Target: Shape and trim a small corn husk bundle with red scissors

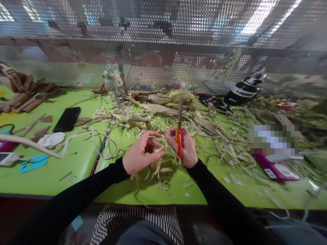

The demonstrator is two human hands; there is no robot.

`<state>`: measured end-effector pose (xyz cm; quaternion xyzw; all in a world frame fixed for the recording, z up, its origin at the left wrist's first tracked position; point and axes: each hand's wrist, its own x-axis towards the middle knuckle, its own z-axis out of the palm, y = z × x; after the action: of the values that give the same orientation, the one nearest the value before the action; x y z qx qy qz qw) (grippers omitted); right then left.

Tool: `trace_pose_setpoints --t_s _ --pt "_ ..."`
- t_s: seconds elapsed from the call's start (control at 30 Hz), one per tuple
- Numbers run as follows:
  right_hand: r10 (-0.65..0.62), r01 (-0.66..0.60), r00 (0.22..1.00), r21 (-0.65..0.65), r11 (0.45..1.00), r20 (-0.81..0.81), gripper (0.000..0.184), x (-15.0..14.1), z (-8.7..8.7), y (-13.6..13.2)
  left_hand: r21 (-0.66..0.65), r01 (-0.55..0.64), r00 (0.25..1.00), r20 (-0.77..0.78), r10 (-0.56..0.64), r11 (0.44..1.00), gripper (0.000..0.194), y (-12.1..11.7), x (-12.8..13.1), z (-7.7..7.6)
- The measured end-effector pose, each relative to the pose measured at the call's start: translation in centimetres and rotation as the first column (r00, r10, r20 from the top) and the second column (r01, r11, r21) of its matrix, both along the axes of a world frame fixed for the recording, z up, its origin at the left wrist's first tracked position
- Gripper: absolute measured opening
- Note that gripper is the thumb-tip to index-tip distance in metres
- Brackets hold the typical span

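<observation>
My left hand (140,154) is closed around a bundle of pale dried husk strips (159,166) held just above the green table (76,170). My right hand (185,148) grips red-handled scissors (179,132) whose blades point up and away from me. Both hands meet at the bundle, fingers pinching the strips between them. Loose ends of the strips hang down below my hands. Black sleeves cover both arms.
A heap of dried husks (163,102) covers the table's middle and right. A black phone (66,119), white cable (84,136) and brown bark pieces (28,95) lie left. A pink case (274,168) lies right. A perforated metal screen (163,51) stands behind.
</observation>
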<state>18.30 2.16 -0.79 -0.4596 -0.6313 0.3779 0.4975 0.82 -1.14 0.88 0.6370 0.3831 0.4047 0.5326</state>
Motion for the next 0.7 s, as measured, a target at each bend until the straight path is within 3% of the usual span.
trace_pose_setpoints --t_s 0.07,0.17,0.27,0.43,0.7 --pt "0.056 -0.058 0.996 -0.023 0.998 -0.063 0.031 0.1 0.4 -0.5 -0.139 -0.048 0.962 0.260 0.083 0.989 0.035 1.0 -0.1 -0.2" --pt "0.097 -0.098 0.991 -0.013 0.995 -0.093 0.030 0.1 0.8 -1.1 -0.315 -0.030 0.897 0.411 0.165 0.949 0.036 1.9 0.0 -1.2" --pt "0.121 -0.124 0.989 -0.031 0.992 -0.090 0.032 -0.1 0.8 -1.4 -0.365 0.011 0.890 0.429 0.158 0.931 0.037 2.0 0.2 -2.0" --pt "0.117 -0.121 0.989 -0.047 0.992 -0.087 0.031 -0.5 0.8 -1.5 -0.324 0.071 0.894 0.440 0.084 0.943 0.030 1.3 0.6 -2.6" --pt "0.107 -0.111 0.990 -0.035 0.993 -0.096 0.029 -1.0 1.0 -2.0 -0.322 -0.053 0.878 0.435 0.197 0.945 0.027 0.6 1.2 -2.8"
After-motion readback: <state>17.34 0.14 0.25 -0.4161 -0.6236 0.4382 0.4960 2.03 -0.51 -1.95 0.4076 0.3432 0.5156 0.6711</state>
